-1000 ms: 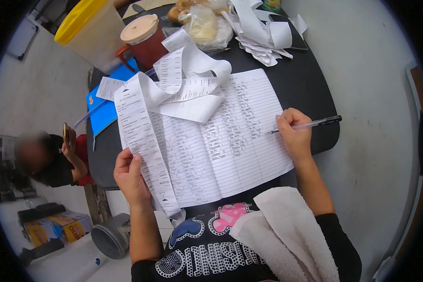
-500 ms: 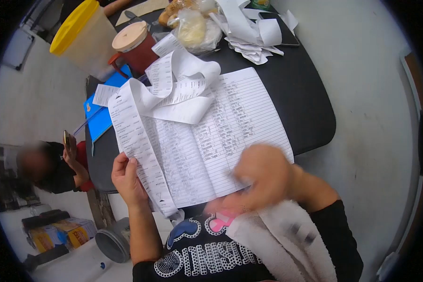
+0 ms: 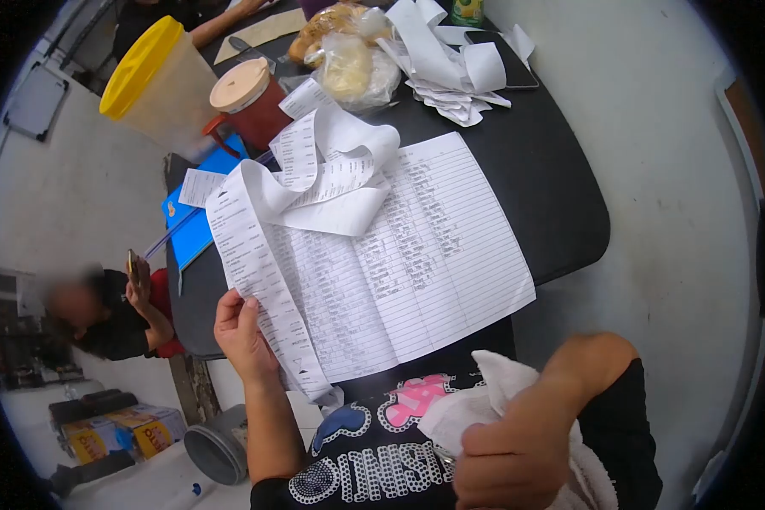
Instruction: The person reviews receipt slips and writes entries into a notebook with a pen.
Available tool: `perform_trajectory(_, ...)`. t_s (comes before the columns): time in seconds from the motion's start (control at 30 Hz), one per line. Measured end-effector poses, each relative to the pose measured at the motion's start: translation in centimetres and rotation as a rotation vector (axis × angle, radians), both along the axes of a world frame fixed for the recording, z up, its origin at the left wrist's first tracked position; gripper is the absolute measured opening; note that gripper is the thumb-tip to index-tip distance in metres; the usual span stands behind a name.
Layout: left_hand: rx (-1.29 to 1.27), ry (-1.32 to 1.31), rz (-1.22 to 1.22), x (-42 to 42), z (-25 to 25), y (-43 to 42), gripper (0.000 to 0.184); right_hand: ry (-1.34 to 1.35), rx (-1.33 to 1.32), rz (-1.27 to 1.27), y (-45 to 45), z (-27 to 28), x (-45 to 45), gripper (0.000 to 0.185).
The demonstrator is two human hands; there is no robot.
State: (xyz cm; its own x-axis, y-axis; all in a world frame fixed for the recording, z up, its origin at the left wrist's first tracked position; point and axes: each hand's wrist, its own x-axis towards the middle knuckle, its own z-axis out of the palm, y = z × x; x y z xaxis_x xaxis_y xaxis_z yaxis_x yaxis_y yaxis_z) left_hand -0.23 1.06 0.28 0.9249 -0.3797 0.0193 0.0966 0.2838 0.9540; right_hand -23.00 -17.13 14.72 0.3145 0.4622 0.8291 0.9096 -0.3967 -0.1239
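My left hand (image 3: 245, 333) pinches the edge of a long printed receipt strip (image 3: 259, 272) between thumb and fingers. The strip runs up from my hand and curls in loops over the left part of an open lined notebook (image 3: 476, 246) with handwritten columns. My right hand (image 3: 514, 455) is a closed fist low in front of my chest, against a white towel (image 3: 497, 382). A small shiny bit shows beside its fingers; what the fist holds is hidden.
On the black table (image 3: 561, 195) are a red mug (image 3: 259, 106) with a lid, a yellow-lidded container (image 3: 166, 85), a blue notebook (image 3: 191, 238), bagged bread (image 3: 348, 68), a receipt pile (image 3: 450, 85) and a phone (image 3: 510, 64). A person (image 3: 115, 314) at left holds a phone.
My right hand has moved from the notebook's lower edge down and right to the towel, which is now bunched up. My left hand keeps its hold on the receipt strip.
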Motion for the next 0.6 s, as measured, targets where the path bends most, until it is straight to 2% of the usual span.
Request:
perform_trajectory(0.13, -0.006, 0.018, 0.006, -0.2, 0.2, -0.3, 0.017, -0.001, -0.010, 0.028, -0.9, 0.5, -0.7, 0.019)
perform_trajectory(0.27, 0.015, 0.014, 0.007, -0.2, 0.1, -0.4, 0.017, 0.041, -0.115, -0.013, -2.2, 0.2, -1.7, 0.013)
perform_trajectory(0.33, 0.014, 0.024, 0.012, -0.1, 0.0, -0.5, 0.016, -0.041, -0.061, 0.022, -2.6, 1.1, -1.1, 0.018)
perform_trajectory(0.43, -0.001, 0.021, 0.011, -0.2, 0.1, -0.4, 0.016, 0.145, 0.007, 0.055, -4.1, 1.5, -2.4, 0.030)
perform_trajectory(0.47, 0.009, 0.015, 0.017, -0.2, 0.2, -0.5, 0.016, 0.221, 0.138, -0.112, -4.2, 0.5, -3.9, 0.019)
perform_trajectory(0.53, 0.031, 0.011, 0.024, -0.3, 0.3, -0.6, 0.016, 0.651, 0.323, 0.241, -8.3, -3.5, -5.7, 0.017)
perform_trajectory(0.6, 0.024, 0.015, 0.019, -0.2, 0.0, -0.4, 0.016, 0.688, 0.768, 0.140, -8.7, -4.7, -3.7, 0.021)
